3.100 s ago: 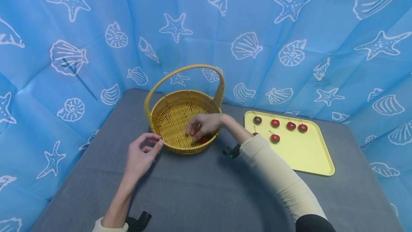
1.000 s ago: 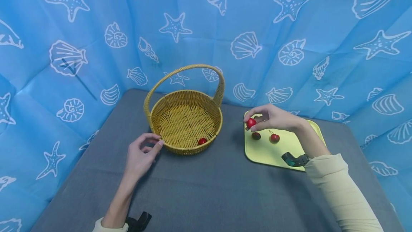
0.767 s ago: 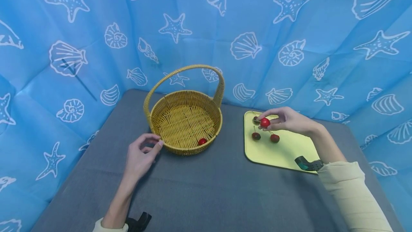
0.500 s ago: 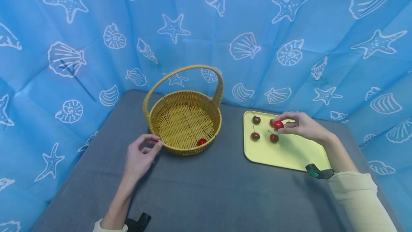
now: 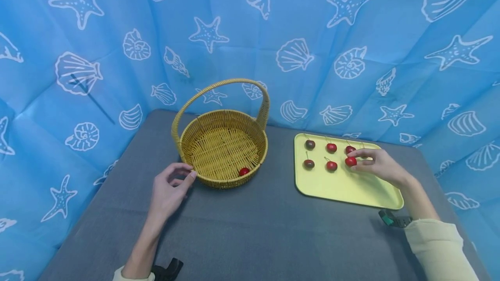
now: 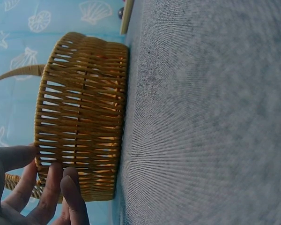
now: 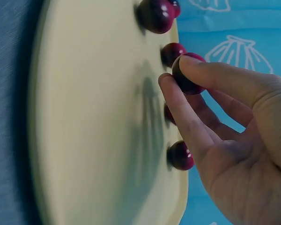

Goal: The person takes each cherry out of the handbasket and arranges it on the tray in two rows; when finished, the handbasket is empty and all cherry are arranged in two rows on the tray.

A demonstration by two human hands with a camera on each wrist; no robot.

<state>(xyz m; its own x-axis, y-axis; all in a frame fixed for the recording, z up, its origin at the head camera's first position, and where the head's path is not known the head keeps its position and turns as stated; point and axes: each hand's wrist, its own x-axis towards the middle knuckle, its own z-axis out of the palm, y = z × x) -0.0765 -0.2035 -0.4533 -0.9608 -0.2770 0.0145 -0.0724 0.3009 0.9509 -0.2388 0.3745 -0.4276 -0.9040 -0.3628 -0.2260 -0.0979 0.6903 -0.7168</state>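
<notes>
My left hand (image 5: 169, 192) holds the near-left rim of a yellow wicker basket (image 5: 222, 183) with a tall arched handle. In the left wrist view, its thumb lies at the rim and its fingers rest against the woven outer wall. One red cherry (image 5: 244, 171) sits inside the basket, near the front right. Over the yellow tray (image 5: 332, 190), my right hand (image 5: 375, 165) pinches another cherry (image 7: 189, 75) between thumb and fingers. Several cherries lie on the tray in two rows, among them a dark one (image 5: 309, 164) and a red one (image 5: 331, 166). The hand partly hides the back-right cherries.
A grey cloth (image 5: 250, 233) covers the table, with a strip of it between basket and tray. Blue curtains (image 5: 242, 34) printed with white shells and starfish stand close behind and at both sides. The basket handle (image 5: 220, 83) arches high above its rim.
My right hand has left the basket and now carries a cherry rightward across the tray, lower and nearer its surface. One cherry stays in the basket. My left hand keeps its place.
</notes>
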